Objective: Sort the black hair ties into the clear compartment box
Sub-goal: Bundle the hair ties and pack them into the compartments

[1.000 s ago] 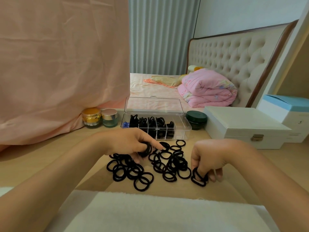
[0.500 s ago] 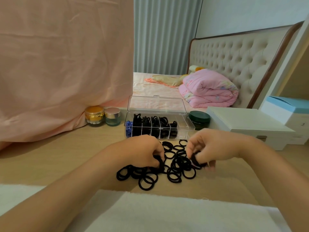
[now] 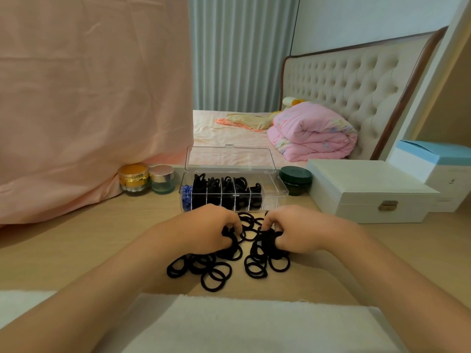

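Observation:
A pile of black hair ties (image 3: 216, 267) lies on the wooden table in front of me. Just behind it stands the clear compartment box (image 3: 274, 193), its lid propped open; several compartments hold black ties, the leftmost holds blue ones, and the rightmost looks bare. My left hand (image 3: 204, 229) sits on the left part of the pile, fingers curled around a bunch of ties. On the right part of the pile my right hand (image 3: 295, 230) has its fingers curled into another bunch of ties. Both hands are close together, just in front of the box.
A gold jar (image 3: 133, 179) and a glass jar (image 3: 163, 179) stand left of the box. A dark green jar (image 3: 295, 180) and a white latch case (image 3: 367, 191) stand to its right. A pink cloth (image 3: 89, 98) hangs at left. A white towel (image 3: 229, 324) covers the near edge.
Both hands have drawn together toward the middle of the pile. The right hand moved left from the table's right side, carrying ties, and now digs into the heap.

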Action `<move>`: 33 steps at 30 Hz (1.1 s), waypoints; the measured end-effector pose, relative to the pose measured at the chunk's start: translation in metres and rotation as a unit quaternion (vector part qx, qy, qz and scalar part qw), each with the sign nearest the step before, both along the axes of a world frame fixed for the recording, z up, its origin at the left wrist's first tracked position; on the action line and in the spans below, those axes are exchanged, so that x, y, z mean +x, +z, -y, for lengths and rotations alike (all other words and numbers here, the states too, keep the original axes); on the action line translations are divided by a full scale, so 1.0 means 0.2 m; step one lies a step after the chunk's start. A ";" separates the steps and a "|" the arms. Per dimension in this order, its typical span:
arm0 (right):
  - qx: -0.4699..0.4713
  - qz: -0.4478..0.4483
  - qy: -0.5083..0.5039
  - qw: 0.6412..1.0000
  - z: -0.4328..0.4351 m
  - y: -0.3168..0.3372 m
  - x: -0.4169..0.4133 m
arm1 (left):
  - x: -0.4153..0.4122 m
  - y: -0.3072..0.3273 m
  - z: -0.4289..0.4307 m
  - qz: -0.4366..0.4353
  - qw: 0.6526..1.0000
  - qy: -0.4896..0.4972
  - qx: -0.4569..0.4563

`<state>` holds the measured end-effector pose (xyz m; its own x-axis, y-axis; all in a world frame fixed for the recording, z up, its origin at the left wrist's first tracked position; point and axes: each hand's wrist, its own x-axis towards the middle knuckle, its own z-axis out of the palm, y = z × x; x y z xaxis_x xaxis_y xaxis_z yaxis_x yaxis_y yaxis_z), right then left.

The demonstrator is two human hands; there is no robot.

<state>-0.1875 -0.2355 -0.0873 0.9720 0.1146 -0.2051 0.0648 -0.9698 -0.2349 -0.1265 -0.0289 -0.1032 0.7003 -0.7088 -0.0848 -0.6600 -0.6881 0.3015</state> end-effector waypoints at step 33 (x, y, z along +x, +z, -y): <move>0.332 0.024 -0.096 0.938 -0.24 0.13 0.17 | 0.13 0.11 -0.13 -0.509 0.751 0.094 -0.411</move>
